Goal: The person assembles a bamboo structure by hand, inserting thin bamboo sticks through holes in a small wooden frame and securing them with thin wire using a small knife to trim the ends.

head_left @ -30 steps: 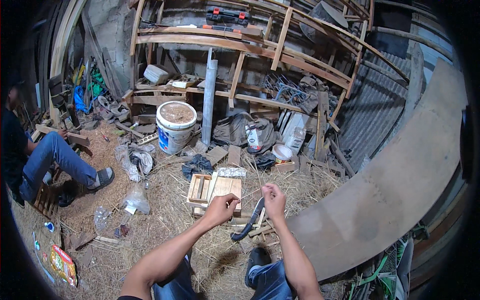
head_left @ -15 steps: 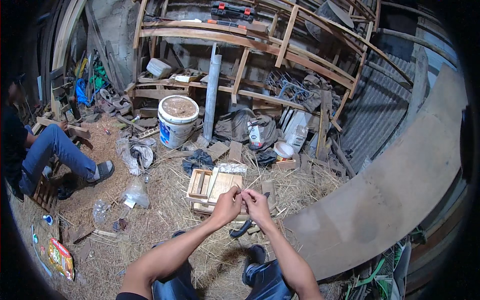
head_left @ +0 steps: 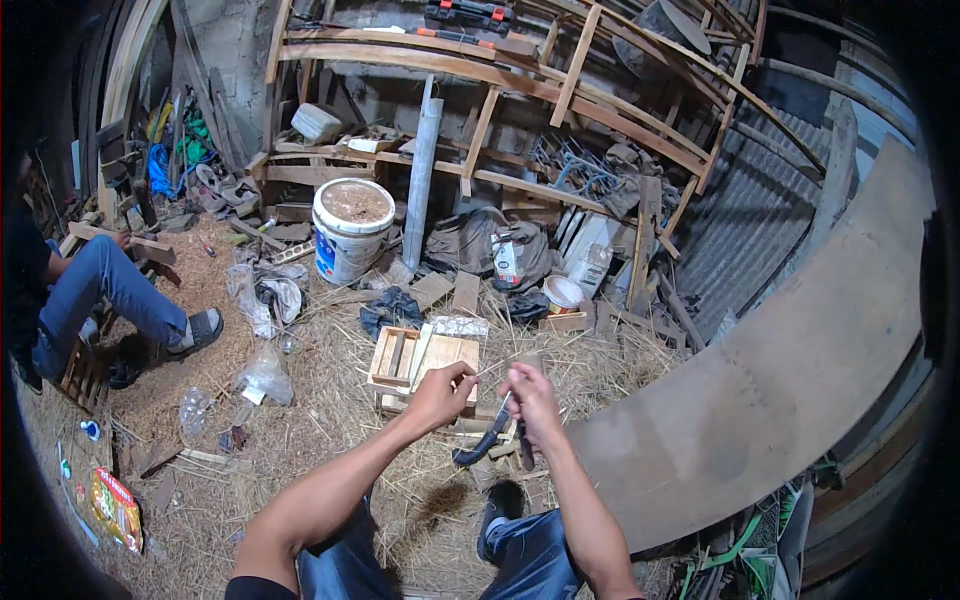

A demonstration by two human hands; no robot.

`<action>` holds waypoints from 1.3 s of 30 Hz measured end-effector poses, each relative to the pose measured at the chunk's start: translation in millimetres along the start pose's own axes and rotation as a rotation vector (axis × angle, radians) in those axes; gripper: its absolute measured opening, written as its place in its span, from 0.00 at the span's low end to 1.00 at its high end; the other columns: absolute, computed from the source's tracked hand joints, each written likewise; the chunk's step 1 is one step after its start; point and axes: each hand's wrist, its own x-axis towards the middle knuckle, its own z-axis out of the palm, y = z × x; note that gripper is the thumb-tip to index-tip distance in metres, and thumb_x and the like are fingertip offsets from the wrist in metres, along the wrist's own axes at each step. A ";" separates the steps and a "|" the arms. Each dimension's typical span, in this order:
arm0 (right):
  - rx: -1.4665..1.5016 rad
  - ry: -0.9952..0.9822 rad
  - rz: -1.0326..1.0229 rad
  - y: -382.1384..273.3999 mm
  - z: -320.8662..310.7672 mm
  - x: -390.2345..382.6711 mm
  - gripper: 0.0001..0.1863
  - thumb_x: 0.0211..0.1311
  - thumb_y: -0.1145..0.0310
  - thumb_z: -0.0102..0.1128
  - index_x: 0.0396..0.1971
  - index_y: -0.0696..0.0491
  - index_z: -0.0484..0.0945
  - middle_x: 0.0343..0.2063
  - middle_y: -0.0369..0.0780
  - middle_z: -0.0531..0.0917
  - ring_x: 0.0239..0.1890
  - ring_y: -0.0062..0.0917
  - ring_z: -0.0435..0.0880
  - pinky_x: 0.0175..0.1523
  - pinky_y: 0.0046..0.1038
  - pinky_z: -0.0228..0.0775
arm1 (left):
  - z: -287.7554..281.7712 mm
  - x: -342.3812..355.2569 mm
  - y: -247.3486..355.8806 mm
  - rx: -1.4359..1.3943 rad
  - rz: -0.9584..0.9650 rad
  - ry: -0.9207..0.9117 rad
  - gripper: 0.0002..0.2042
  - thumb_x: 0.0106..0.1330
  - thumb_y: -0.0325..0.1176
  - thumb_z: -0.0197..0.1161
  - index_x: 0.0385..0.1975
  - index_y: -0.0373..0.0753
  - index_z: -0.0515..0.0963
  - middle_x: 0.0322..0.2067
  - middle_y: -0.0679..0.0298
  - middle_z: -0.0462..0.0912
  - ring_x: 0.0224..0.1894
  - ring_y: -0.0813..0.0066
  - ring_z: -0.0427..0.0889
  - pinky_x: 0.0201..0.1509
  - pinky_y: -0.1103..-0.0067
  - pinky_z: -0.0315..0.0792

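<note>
My left hand (head_left: 441,396) is pinched on a thin pale strip (head_left: 488,374), in front of a wooden piece with a small framed tray (head_left: 396,356) and a flat board (head_left: 450,357). My right hand (head_left: 532,405) is closed just right of it, its fingers also apparently on the thin strip, though its ends are too small to follow. Beneath the hands a curved black tool handle (head_left: 474,450) lies among straw and wood scraps; the rest of that tool is partly hidden.
Another person (head_left: 100,300) sits at the left beside wood shavings. A white bucket (head_left: 350,235), a grey pipe (head_left: 418,200) and wooden frames (head_left: 470,75) stand behind. A large bent-looking sheet (head_left: 760,420) covers the right side. A clear bag (head_left: 265,375) lies on the straw.
My hands came together at the fingertips half a second ago and have since parted slightly, the left moving up and left, the right shifting up and right.
</note>
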 end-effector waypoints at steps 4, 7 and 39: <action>0.061 -0.054 0.061 4.4 22.2 3.6 0.10 0.67 0.67 0.53 0.40 0.57 0.73 0.21 0.35 0.77 0.12 0.10 0.63 0.16 0.14 0.51 | 5.3 -1.1 12.2 -0.046 0.079 0.021 0.10 0.64 0.32 0.55 0.34 0.30 0.77 0.23 0.50 0.81 0.20 0.65 0.81 0.26 0.72 0.73; 0.075 0.000 0.006 -1.8 7.5 12.1 0.10 0.66 0.65 0.53 0.37 0.58 0.73 0.21 0.36 0.77 0.12 0.10 0.61 0.16 0.14 0.50 | 1.9 1.7 1.3 -0.041 0.058 -0.059 0.10 0.64 0.32 0.56 0.34 0.30 0.77 0.24 0.51 0.81 0.22 0.64 0.82 0.27 0.72 0.72; 0.130 -0.219 0.169 -7.3 14.7 2.1 0.12 0.63 0.65 0.59 0.36 0.59 0.72 0.21 0.35 0.77 0.15 0.10 0.64 0.17 0.14 0.51 | -19.4 -10.7 27.7 0.224 0.282 -0.036 0.06 0.59 0.22 0.57 0.36 0.31 0.76 0.25 0.50 0.79 0.24 0.66 0.80 0.29 0.75 0.71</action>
